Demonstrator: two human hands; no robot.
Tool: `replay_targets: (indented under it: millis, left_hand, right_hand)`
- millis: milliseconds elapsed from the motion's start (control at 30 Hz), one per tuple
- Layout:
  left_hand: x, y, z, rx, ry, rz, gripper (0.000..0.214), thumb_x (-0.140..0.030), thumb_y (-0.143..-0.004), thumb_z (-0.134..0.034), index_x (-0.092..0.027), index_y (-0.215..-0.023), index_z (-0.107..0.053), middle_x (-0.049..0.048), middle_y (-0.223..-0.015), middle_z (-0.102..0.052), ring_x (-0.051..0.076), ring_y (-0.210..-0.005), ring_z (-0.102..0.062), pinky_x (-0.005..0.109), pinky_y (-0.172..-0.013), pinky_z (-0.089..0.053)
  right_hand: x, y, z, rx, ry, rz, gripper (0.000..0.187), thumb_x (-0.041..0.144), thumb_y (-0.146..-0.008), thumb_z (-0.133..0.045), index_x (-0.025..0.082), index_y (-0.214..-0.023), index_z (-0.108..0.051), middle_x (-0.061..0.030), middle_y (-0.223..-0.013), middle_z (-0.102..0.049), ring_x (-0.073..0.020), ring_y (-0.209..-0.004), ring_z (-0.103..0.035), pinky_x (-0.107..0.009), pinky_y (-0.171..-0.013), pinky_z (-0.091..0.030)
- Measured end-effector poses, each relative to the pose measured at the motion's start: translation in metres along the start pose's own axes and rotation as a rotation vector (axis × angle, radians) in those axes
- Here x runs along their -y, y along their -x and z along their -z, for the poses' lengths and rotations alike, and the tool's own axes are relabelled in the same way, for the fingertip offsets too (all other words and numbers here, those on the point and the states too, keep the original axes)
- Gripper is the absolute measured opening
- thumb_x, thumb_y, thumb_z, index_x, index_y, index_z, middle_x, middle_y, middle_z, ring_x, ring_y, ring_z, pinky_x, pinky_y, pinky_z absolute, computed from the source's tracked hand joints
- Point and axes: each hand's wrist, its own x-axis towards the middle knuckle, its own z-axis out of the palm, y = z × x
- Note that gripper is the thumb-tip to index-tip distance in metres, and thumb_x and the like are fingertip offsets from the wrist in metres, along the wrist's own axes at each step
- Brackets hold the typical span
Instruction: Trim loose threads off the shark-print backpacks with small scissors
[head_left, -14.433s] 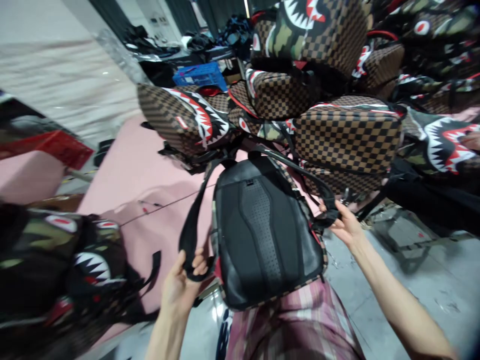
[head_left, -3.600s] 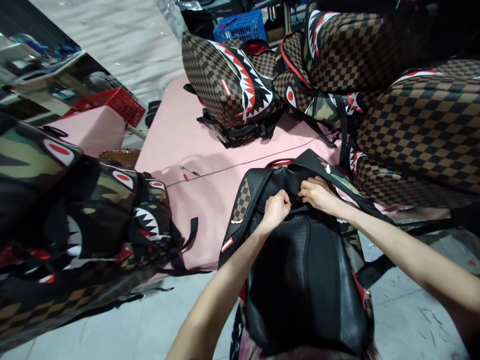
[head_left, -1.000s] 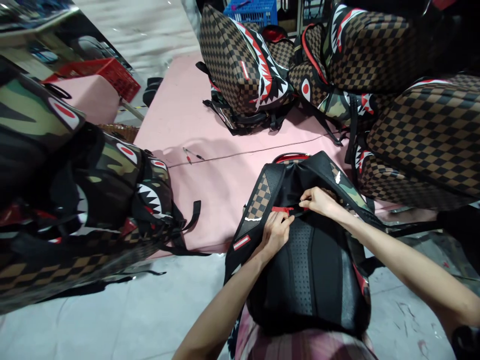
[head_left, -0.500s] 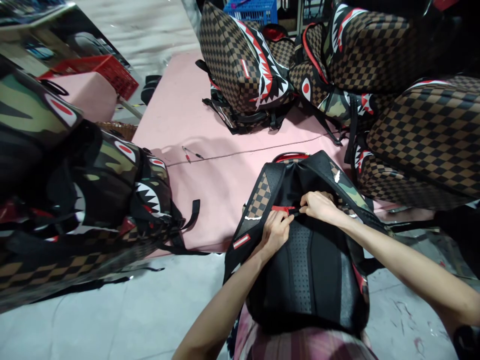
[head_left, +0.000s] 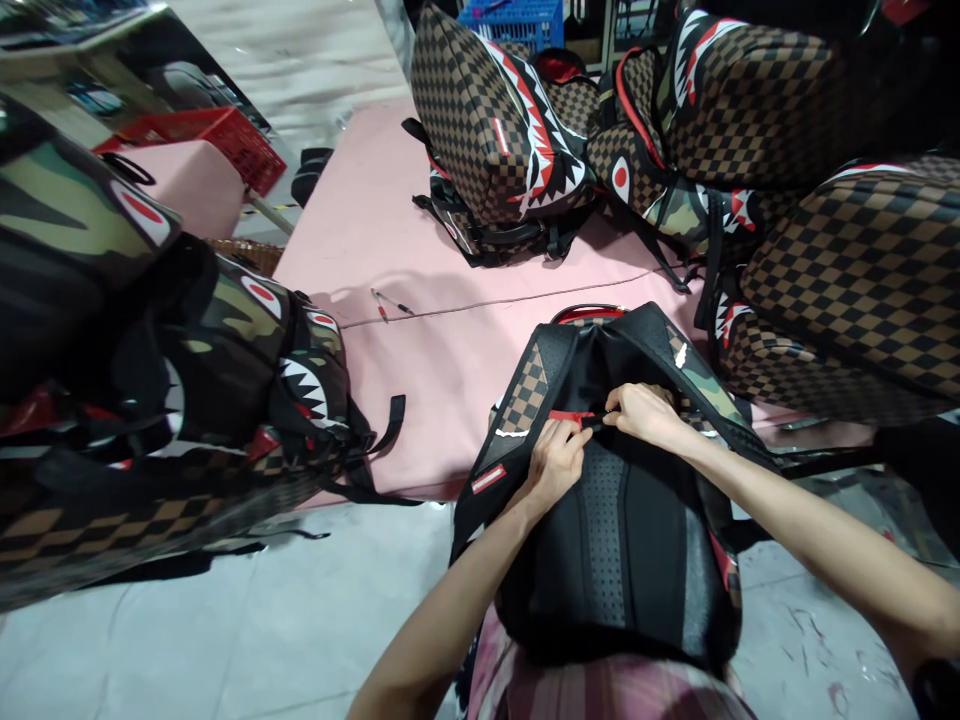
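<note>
A backpack (head_left: 622, 540) lies on my lap with its black padded back panel up and its top against the pink table (head_left: 390, 250). Its checkered and camouflage shoulder straps (head_left: 525, 400) spread out at the top. My left hand (head_left: 559, 462) pinches the upper edge of the back panel, where a red-lined slit (head_left: 570, 415) shows. My right hand (head_left: 641, 412) is closed on something small at the right end of that slit; I cannot make out what.
Checkered shark-mouth backpacks (head_left: 495, 130) are piled at the back and right (head_left: 847, 270). Camouflage shark backpacks (head_left: 150, 380) are heaped on the left. A red crate (head_left: 202, 140) and a blue crate (head_left: 510, 15) stand farther off. A small tool (head_left: 386, 303) lies on the table.
Both hands stay at the red-lined slit on top of the back panel; my right hand has shifted slightly. Much earlier I held the shoulder straps apart.
</note>
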Motion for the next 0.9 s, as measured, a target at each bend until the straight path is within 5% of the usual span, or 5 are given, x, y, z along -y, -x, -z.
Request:
replay_targets:
  millis: [300,433,567,733,900]
  left_hand:
    - [0.001,0.001,-0.003,-0.031,-0.021,-0.011,0.027,-0.007,-0.081,-0.045,-0.018,-0.097,-0.064,0.0035,-0.077,-0.057,0.015,-0.073,-0.052,0.031,-0.073,-0.045]
    - [-0.003,-0.005,0.0,0.005,-0.03,0.135,0.025,-0.011,-0.085,-0.044,-0.017,-0.101,-0.062,0.0058,-0.088,-0.061,0.016,-0.083,-0.056,0.029,-0.08,-0.045]
    - [-0.008,-0.033,0.012,0.216,-0.081,0.444,0.03,-0.014,-0.09,-0.039,-0.017,-0.11,-0.06,0.0072,-0.11,-0.061,0.015,-0.089,-0.061,0.024,-0.078,-0.046]
    - [-0.005,-0.081,0.031,0.649,-0.096,0.531,0.025,-0.031,-0.084,-0.055,-0.028,-0.106,-0.067,0.0019,-0.105,-0.067,0.019,-0.095,-0.062,0.025,-0.078,-0.044]
    - [0.0,-0.103,0.026,0.775,-0.15,0.619,0.015,-0.035,-0.074,-0.065,-0.028,-0.085,-0.073,0.0021,-0.083,-0.071,0.02,-0.085,-0.065,0.025,-0.071,-0.045]
  right_hand:
    - [-0.003,0.003,-0.004,-0.068,-0.135,-0.021,0.021,0.034,-0.078,-0.057,0.023,-0.092,-0.069,-0.0023,-0.078,-0.069,-0.0179,-0.079,-0.063,-0.024,-0.064,-0.039]
    - [-0.009,0.003,-0.002,-0.05,-0.16,-0.007,0.02,0.032,-0.079,-0.057,0.02,-0.091,-0.067,-0.0028,-0.075,-0.066,-0.017,-0.075,-0.062,-0.023,-0.061,-0.037]
    - [-0.017,0.013,-0.009,-0.153,-0.111,0.028,0.019,0.027,-0.082,-0.052,0.018,-0.097,-0.061,-0.0063,-0.087,-0.065,-0.019,-0.085,-0.059,-0.025,-0.07,-0.038]
    - [-0.024,0.026,-0.025,-0.194,-0.113,0.008,0.018,0.022,-0.083,-0.052,0.019,-0.1,-0.056,-0.0062,-0.094,-0.06,-0.0181,-0.087,-0.057,-0.026,-0.073,-0.037]
    - [-0.027,0.026,-0.034,-0.23,-0.121,0.035,0.015,0.023,-0.083,-0.051,0.019,-0.096,-0.054,-0.0055,-0.092,-0.057,-0.0182,-0.084,-0.055,-0.026,-0.07,-0.037]
